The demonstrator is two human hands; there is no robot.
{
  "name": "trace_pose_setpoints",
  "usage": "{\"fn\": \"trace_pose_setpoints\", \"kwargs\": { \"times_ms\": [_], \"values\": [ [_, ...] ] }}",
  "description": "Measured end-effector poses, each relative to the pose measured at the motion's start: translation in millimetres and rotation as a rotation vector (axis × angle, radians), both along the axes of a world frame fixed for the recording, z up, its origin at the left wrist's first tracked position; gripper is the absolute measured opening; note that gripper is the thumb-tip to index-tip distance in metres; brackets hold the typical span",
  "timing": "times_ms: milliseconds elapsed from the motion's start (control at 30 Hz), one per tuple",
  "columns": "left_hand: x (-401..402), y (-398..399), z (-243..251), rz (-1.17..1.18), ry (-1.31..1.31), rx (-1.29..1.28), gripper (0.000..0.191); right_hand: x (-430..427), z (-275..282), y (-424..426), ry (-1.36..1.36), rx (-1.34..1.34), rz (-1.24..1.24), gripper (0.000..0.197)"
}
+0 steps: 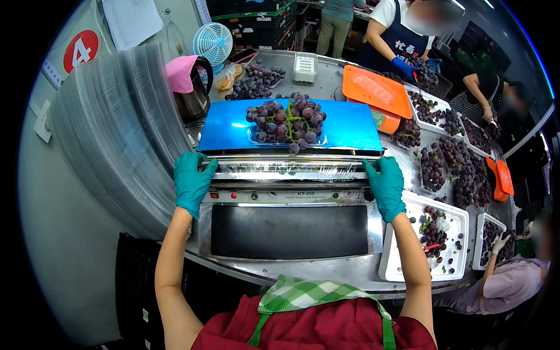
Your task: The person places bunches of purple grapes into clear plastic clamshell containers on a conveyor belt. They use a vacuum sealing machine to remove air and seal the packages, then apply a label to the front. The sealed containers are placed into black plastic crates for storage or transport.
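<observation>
A food film wrapper with a black plate stands on the metal table before me. My left hand, in a green glove, grips the left end of the film roll at its back. My right hand, gloved alike, grips the roll's right end, thumb pointing inward. Behind the roll lies a blue panel. On it rests a clear plastic tray heaped with dark purple grapes, their green stems showing in the middle.
Tall stacked clear trays rise at the left, beside a kettle and a small fan. An orange scale stands behind. White foam boxes and grape bunches cover the right side. Several co-workers are around the table.
</observation>
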State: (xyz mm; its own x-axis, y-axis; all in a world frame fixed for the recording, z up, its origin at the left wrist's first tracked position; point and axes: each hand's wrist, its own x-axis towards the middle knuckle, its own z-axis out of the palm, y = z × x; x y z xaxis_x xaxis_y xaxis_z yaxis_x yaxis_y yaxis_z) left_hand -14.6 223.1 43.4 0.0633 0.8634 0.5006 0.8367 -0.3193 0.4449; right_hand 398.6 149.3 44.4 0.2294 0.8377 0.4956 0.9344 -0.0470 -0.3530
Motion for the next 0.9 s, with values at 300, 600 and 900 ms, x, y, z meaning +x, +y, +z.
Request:
{"fn": "trace_pose_setpoints", "kwargs": {
  "times_ms": [300, 600, 900],
  "values": [
    [22.5, -0.4, -1.7, 0.159, 0.324, -0.278, 0.046, -27.7, -7.4, 25.3, -0.340, -0.150, -0.047, 0.046],
    [-0.7, 30.7, -28.8, -0.035, -0.596, -0.442, 0.017, 4.5, -14.5, 44.2, 1.019, -0.532, 0.290, 0.020],
    [-32.4, -36.5, 83.3, -0.666, -1.419, -0.652, 0.019, 6.2, 23.0, -38.9, 1.575, -0.081, 0.644, 0.022]
  ]
}}
